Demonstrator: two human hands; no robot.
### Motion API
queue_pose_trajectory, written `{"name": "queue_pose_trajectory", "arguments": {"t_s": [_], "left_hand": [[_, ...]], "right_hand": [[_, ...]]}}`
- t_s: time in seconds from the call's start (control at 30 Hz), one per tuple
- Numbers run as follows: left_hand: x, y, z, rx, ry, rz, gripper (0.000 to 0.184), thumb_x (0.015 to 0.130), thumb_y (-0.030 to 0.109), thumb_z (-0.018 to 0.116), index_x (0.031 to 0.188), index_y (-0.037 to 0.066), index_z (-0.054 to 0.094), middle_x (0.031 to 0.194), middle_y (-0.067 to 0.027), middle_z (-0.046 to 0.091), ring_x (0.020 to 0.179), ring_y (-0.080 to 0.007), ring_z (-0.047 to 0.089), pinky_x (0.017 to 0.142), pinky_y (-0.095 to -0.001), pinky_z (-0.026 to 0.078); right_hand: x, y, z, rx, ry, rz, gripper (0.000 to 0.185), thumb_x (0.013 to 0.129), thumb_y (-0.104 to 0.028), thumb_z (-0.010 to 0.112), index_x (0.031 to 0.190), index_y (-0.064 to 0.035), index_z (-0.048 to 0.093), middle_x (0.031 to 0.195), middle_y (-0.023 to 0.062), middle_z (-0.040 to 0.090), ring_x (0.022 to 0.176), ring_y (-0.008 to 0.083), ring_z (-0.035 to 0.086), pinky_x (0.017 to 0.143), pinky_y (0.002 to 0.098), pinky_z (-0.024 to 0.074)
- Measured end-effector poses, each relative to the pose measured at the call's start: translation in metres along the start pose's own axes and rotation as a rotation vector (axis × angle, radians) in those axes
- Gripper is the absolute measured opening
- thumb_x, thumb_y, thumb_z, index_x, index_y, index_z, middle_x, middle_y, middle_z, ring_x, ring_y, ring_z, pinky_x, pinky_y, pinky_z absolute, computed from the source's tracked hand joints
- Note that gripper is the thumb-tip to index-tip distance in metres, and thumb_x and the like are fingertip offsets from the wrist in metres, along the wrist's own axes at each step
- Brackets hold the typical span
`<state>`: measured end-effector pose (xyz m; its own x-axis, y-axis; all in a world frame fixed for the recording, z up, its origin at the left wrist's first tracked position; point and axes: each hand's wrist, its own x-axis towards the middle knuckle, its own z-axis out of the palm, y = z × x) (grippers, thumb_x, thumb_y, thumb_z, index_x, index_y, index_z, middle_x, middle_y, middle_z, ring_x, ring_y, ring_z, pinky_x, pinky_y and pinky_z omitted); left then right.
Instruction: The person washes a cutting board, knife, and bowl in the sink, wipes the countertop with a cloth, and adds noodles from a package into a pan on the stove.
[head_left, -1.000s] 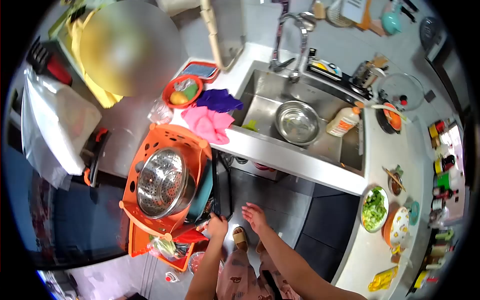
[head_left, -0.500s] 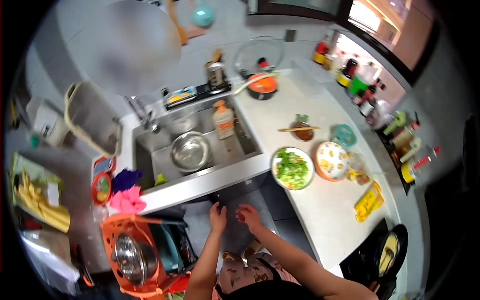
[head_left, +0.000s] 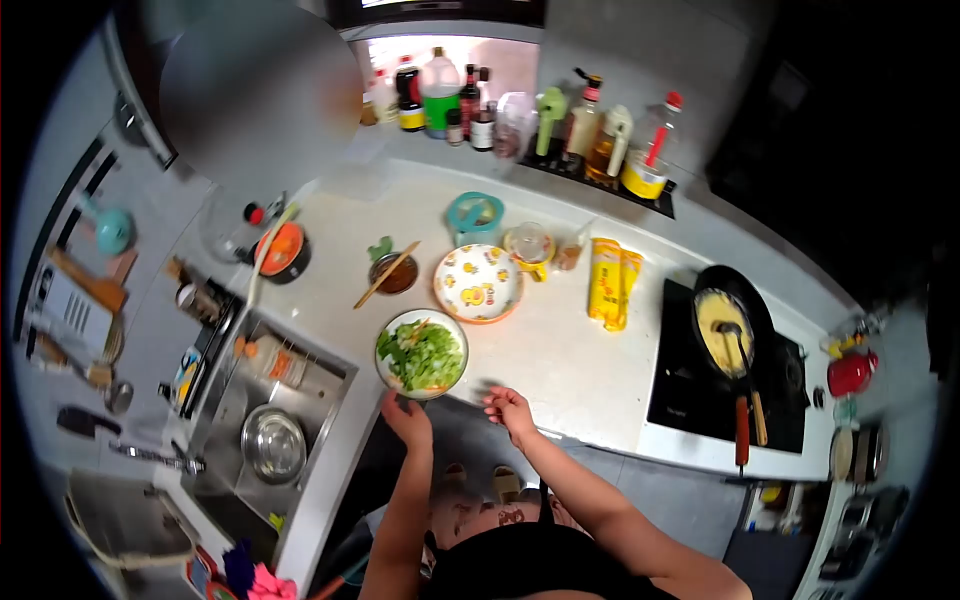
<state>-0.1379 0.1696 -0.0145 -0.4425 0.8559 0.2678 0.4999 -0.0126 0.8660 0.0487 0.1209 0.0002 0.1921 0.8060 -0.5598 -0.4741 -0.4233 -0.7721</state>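
Observation:
My left hand (head_left: pixel 408 422) is at the near edge of a white bowl of chopped green lettuce (head_left: pixel 424 355). Its fingers are apart and hold nothing; whether they touch the rim I cannot tell. My right hand (head_left: pixel 511 411) hovers at the counter's front edge, right of that bowl, fingers loosely bent and apart, with nothing in it. Behind the lettuce stands a patterned bowl with an orange outside (head_left: pixel 478 284). A small bowl of brown sauce (head_left: pixel 393 272) has chopsticks (head_left: pixel 388 272) lying across it.
On the left, the sink (head_left: pixel 345 385) holds a metal basin (head_left: pixel 274 444) and a soap bottle (head_left: pixel 280 362). A pan of yellow food (head_left: pixel 722 330) with a spatula sits on the black cooktop (head_left: pixel 675 375) at right. Yellow packets (head_left: pixel 612 283) lie between. Several sauce bottles (head_left: pixel 440 95) line the back.
My view has turned right, from the sink toward the counter and cooktop. Both hands have moved from over the floor to the counter's front edge, by the lettuce bowl.

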Motion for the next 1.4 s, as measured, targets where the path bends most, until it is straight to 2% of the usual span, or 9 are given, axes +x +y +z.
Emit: {"name": "queue_pose_trajectory", "arguments": {"t_s": [0.07,0.23,0.37,0.57,0.6,0.7,0.83,1.2,1.4], "left_hand": [[0.017,-0.009,0.000,0.087,-0.007,0.076,0.040,0.068,-0.006,0.052,0.107,-0.002,0.051,0.110,-0.0213,0.050,0.106,-0.0389,0.044,0.093,-0.0441,0.034],[0.051,0.017,0.010,0.038,-0.166,0.250,0.045,0.071,-0.005,0.047,0.115,0.003,0.047,0.118,-0.0198,0.045,0.112,-0.0394,0.040,0.096,-0.0461,0.030],[0.086,-0.027,0.038,0.272,-0.139,0.039,0.049,0.071,-0.006,0.045,0.119,0.002,0.046,0.124,-0.0218,0.044,0.117,-0.0403,0.039,0.097,-0.0456,0.031],[0.121,-0.108,0.033,-0.130,-0.569,-0.219,0.040,0.081,0.002,0.048,0.122,0.001,0.047,0.114,-0.0154,0.055,0.104,-0.0316,0.054,0.089,-0.0363,0.042],[0.117,-0.056,0.011,-0.125,-0.634,-0.456,0.032,0.083,-0.003,0.045,0.114,-0.001,0.051,0.099,-0.0114,0.059,0.079,-0.0181,0.061,0.056,-0.0267,0.047],[0.124,-0.056,0.001,-0.383,-0.721,-0.709,0.034,0.080,-0.004,0.046,0.113,0.001,0.052,0.095,-0.0119,0.060,0.072,-0.0159,0.062,0.046,-0.0238,0.045],[0.111,-0.065,-0.003,-0.439,-0.730,-0.787,0.047,0.074,-0.004,0.052,0.121,0.004,0.049,0.104,-0.0086,0.059,0.081,-0.0199,0.062,0.057,-0.0302,0.053],[0.009,0.004,0.048,-0.466,-0.963,-0.728,0.037,0.075,-0.003,0.051,0.111,0.005,0.055,0.089,-0.0067,0.062,0.068,-0.0144,0.061,0.049,-0.0247,0.050],[-0.055,0.021,0.137,-0.580,-0.906,-0.729,0.033,0.074,-0.006,0.057,0.104,0.007,0.060,0.090,-0.0038,0.063,0.071,-0.0143,0.061,0.056,-0.0280,0.053]], "right_hand": [[-0.003,-0.008,-0.005,0.058,0.092,-0.034,0.026,0.086,-0.002,0.045,0.110,-0.0054,0.054,0.092,0.0043,0.063,0.068,0.0114,0.058,0.058,0.0232,0.0482],[-0.006,-0.005,-0.004,0.209,0.249,-0.065,0.024,0.086,-0.003,0.045,0.108,-0.0045,0.054,0.090,0.0048,0.063,0.067,0.0118,0.057,0.058,0.0239,0.0475],[-0.001,-0.003,0.000,0.309,0.311,-0.120,0.022,0.086,-0.003,0.046,0.106,-0.0036,0.055,0.089,0.0054,0.063,0.066,0.0117,0.057,0.058,0.0240,0.0469],[-0.004,0.005,0.011,0.313,0.374,-0.116,0.020,0.088,-0.006,0.046,0.105,-0.0044,0.056,0.087,0.0045,0.063,0.067,0.0111,0.057,0.059,0.0240,0.0471],[-0.002,0.007,0.013,0.310,0.367,-0.118,0.020,0.088,-0.006,0.046,0.105,-0.0046,0.056,0.087,0.0043,0.063,0.067,0.0110,0.057,0.059,0.0240,0.0472],[-0.002,0.010,0.022,0.292,0.359,-0.113,0.019,0.089,-0.007,0.045,0.104,-0.0052,0.056,0.087,0.0039,0.063,0.067,0.0110,0.057,0.060,0.0239,0.0474],[0.000,0.012,0.029,0.279,0.369,-0.103,0.019,0.089,-0.007,0.045,0.104,-0.0060,0.057,0.087,0.0040,0.063,0.068,0.0110,0.058,0.060,0.0241,0.0475],[-0.025,0.008,-0.046,-0.014,0.860,-0.604,0.024,0.085,0.000,0.042,0.107,-0.0037,0.051,0.095,0.0052,0.058,0.072,0.0104,0.054,0.060,0.0238,0.0452],[-0.021,-0.028,-0.051,-0.172,0.672,-0.831,0.028,0.084,0.001,0.041,0.110,-0.0008,0.050,0.093,0.0050,0.057,0.076,0.0123,0.053,0.069,0.0231,0.0445]]}}
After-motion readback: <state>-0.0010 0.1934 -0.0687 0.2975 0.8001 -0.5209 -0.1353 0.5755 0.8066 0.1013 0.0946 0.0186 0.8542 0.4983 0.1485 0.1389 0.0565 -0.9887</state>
